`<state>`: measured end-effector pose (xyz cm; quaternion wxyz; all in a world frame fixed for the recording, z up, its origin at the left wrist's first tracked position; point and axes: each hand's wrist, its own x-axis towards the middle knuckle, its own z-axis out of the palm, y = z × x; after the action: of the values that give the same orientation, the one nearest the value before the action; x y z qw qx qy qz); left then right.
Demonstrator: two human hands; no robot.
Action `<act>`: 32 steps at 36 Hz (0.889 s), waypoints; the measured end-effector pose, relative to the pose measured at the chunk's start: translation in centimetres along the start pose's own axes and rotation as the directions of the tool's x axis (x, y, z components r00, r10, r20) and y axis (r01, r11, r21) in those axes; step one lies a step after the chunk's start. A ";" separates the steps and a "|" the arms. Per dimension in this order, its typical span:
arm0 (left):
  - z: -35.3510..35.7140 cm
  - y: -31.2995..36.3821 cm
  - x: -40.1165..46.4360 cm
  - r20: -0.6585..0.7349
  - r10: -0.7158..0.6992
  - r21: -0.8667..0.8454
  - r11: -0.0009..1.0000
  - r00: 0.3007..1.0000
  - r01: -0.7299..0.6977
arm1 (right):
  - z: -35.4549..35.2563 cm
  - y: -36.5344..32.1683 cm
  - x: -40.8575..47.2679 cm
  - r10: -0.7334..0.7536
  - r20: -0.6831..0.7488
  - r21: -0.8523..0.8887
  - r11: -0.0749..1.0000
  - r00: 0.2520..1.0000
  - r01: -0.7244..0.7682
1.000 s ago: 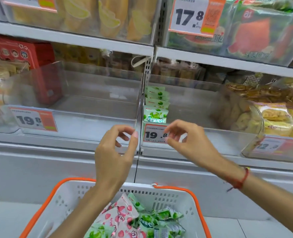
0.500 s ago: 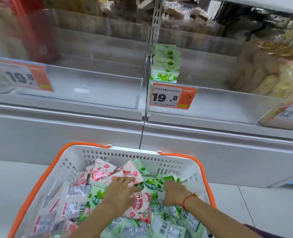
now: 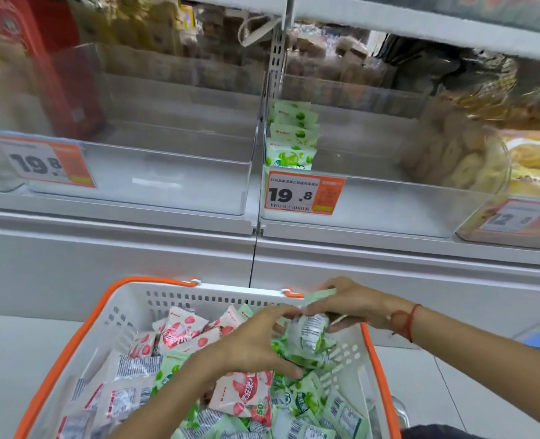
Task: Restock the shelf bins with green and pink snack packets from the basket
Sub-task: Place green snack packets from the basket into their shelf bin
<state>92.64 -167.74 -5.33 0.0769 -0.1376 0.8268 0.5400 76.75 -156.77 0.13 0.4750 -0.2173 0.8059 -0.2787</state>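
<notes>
Both hands were over the basket [image 3: 129,312]. Right hand [image 3: 354,304] clamped on green packets [image 3: 309,331], fingers curled round a small bunch lifted just above the pile. Left hand [image 3: 256,340] sat just left of that bunch, fingers spread and touching it; a firm hold couldn't be told. Pink packets [image 3: 183,331] lay left of the left hand. Well above the hands, the right bin [image 3: 389,210] held a green row [image 3: 292,137]; the left bin [image 3: 167,185] stood beside it.
</notes>
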 end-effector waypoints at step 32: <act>-10.3 13.1 -1.3 -0.727 0.176 -0.213 0.861 0.663 -0.462 | -9.7 -14.8 -10.6 -0.708 -0.462 -0.187 0.667 0.534 0.721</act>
<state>89.98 -172.05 10.65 -0.3600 -0.1888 0.6853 0.6043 74.21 -158.94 20.50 0.0975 -0.4411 0.7359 -0.5044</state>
